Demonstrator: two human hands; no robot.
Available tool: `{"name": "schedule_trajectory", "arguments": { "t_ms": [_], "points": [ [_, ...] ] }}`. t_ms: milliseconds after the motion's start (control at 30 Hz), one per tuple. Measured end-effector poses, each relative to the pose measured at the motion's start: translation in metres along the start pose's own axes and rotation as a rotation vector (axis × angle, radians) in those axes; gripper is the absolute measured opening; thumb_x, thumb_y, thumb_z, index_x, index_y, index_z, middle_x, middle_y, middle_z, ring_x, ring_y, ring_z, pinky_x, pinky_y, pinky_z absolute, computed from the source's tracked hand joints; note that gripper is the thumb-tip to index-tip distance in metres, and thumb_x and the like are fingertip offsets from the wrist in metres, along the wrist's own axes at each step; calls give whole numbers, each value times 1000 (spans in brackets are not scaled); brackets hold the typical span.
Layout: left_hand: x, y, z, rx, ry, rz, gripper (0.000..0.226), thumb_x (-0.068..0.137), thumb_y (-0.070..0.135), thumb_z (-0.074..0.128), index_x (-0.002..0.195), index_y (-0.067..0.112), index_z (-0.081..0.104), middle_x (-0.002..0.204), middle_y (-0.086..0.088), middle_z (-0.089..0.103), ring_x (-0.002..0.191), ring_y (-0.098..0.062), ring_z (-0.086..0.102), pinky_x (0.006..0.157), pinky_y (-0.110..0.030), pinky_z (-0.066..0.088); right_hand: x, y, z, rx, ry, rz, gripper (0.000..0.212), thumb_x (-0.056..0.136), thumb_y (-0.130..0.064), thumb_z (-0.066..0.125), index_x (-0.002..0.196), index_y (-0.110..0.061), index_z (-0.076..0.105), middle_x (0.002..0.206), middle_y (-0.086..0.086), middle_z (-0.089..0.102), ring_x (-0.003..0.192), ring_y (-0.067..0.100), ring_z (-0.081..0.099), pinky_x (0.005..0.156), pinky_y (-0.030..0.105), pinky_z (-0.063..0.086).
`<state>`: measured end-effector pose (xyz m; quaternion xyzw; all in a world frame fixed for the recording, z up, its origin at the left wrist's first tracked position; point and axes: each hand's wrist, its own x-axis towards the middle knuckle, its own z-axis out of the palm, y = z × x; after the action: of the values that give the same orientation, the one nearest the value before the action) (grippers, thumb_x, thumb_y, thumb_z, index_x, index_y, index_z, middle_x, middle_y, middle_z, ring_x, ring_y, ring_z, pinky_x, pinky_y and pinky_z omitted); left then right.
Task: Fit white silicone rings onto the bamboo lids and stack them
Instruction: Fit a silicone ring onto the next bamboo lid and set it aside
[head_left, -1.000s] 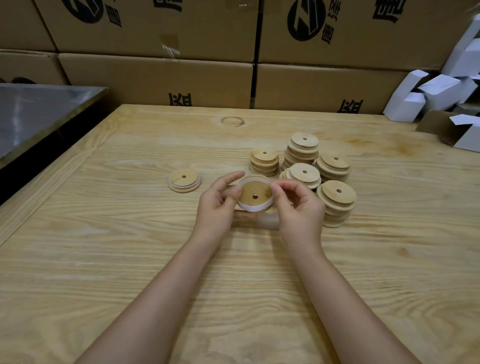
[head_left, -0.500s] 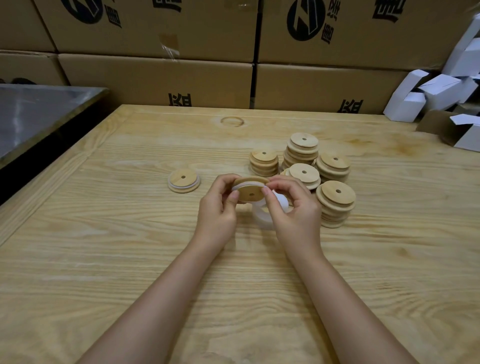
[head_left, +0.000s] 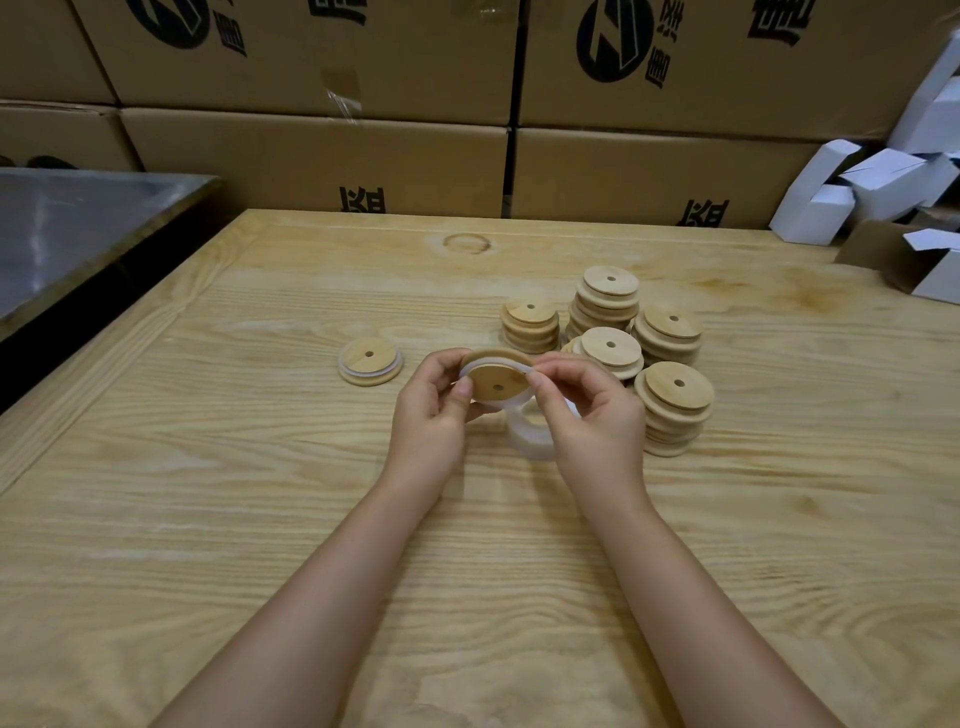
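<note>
My left hand grips a round bamboo lid by its left edge, tilted toward me above the wooden table. A white silicone ring lies around the lid's step, and my right hand pinches that ring at the lid's right edge. More white rings lie on the table under my right hand, partly hidden. To the left rests one lid with a ring fitted. Several stacks of bare bamboo lids stand to the right and behind.
Large cardboard boxes form a wall along the table's far edge. Small white cartons pile up at the far right. A dark metal surface adjoins the table on the left.
The lid has tipped further toward me and sits slightly higher. My right fingers have shifted along the ring to the lid's upper right edge. The stacks have not moved.
</note>
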<state>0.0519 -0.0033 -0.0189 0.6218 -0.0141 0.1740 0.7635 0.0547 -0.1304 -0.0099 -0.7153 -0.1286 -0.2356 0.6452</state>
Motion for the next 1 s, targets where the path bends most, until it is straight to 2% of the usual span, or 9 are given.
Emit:
{"name": "schedule_trajectory", "arguments": {
  "t_ms": [100,200,367,467,600,700,867,1000],
  "points": [
    [1,2,-1,-9,-39,-4,25,95,-9,37,102,10,51,93,-5,61,82,-7,64,67,-22,57,-2,0,-1,-31,-23,-19,21,84,-3,66,80,-23,64,87,-13,65,89,3,62,80,18,48],
    [0,1,-2,11,-59,8,27,95,-9,38,98,14,51,93,-4,61,78,-1,65,65,-23,57,-3,2,-1,-92,-15,-26,14,83,-5,68,81,-19,63,90,-13,64,92,2,60,83,22,48],
    [-2,-2,-2,50,-86,41,30,94,-10,39,97,18,50,95,-3,60,82,-2,65,67,-25,58,-3,5,-2,-144,23,48,14,82,-14,69,80,-25,62,88,-14,65,89,-2,59,80,11,42],
    [-2,-2,-1,63,-100,48,30,94,-10,39,96,18,50,95,-3,60,83,-1,64,68,-25,58,-2,6,-1,-130,50,91,18,82,-12,68,77,-28,61,85,-13,66,87,-1,60,80,15,44],
    [0,0,-2,-7,-64,-2,28,95,-8,37,96,16,51,95,-5,61,84,-8,64,67,-27,59,-2,3,0,-36,34,120,23,81,-6,69,73,-27,63,77,-17,67,85,4,63,83,24,49],
    [2,1,-3,-73,-41,-48,26,96,-6,36,98,14,52,95,-3,62,84,-12,65,65,-28,59,-2,0,2,47,17,149,21,80,-3,69,72,-22,65,77,-14,68,83,4,64,82,22,50],
    [4,2,-8,-169,-47,-130,20,97,-4,37,105,6,52,98,-9,62,84,-17,66,61,-28,58,-1,-6,2,155,-36,174,20,81,4,67,71,-14,65,80,-5,67,79,1,63,76,17,49],
    [5,3,-10,-209,-71,-153,19,97,-1,38,110,2,52,99,-11,64,82,-18,69,61,-29,58,-2,-7,1,111,-86,107,19,81,2,68,73,-15,66,85,-1,65,83,3,62,76,17,48]
  ]
}}
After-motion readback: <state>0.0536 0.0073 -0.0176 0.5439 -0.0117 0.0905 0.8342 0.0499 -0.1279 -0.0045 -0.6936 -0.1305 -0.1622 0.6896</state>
